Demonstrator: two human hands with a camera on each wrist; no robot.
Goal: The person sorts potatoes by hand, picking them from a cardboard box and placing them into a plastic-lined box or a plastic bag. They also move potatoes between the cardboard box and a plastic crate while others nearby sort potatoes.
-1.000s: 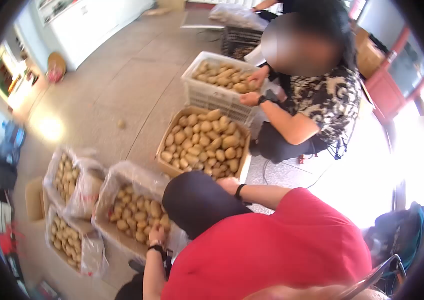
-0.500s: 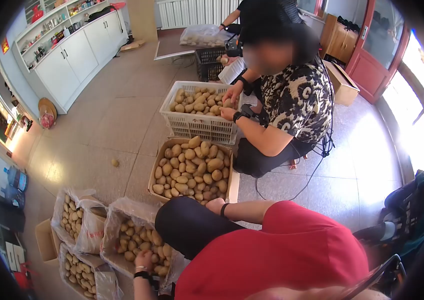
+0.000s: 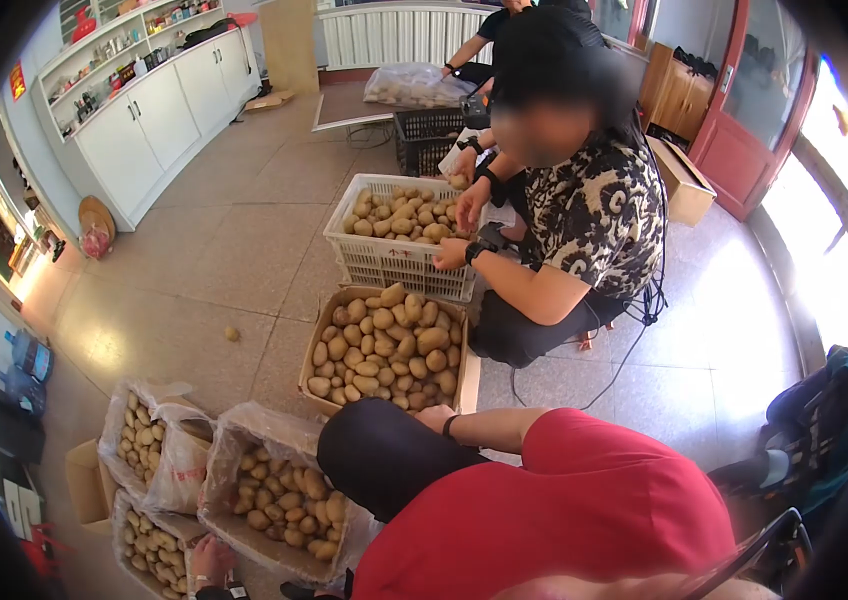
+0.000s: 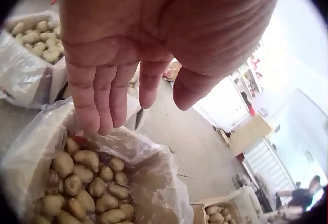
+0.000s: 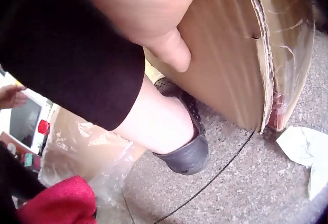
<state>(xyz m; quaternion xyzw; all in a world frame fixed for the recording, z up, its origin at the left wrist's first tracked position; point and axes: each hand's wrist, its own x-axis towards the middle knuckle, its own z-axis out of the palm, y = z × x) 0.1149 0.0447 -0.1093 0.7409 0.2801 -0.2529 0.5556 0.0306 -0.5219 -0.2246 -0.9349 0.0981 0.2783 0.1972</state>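
My left hand (image 3: 211, 562) is at the right side of the lower-left lined box of potatoes (image 3: 151, 550). In the left wrist view, the fingers of this left hand (image 4: 164, 34) hang straight and apart, with nothing held. Beyond them is a plastic-lined box (image 4: 154, 170) holding brown potatoes (image 4: 84, 183). My right hand (image 3: 434, 418) lies at the near rim of a full cardboard box (image 3: 472, 385), partly behind my dark-clad knee. In the right wrist view, the thumb of the right hand (image 5: 148, 9) lies along the outer cardboard wall (image 5: 225, 55); the other fingers are hidden.
A person (image 3: 584, 200) in a patterned shirt sits across, hands over a white crate (image 3: 399, 262) of potatoes. Another lined box (image 3: 184, 470) stands at the left. One stray potato (image 3: 232, 333) lies on the floor. A black crate (image 3: 424, 140) and cable (image 3: 614, 380) lie farther off.
My left hand has moved left from over the potatoes in the middle lined box to the lower-left box. My right hand stays at the cardboard box. The head view has tilted up.
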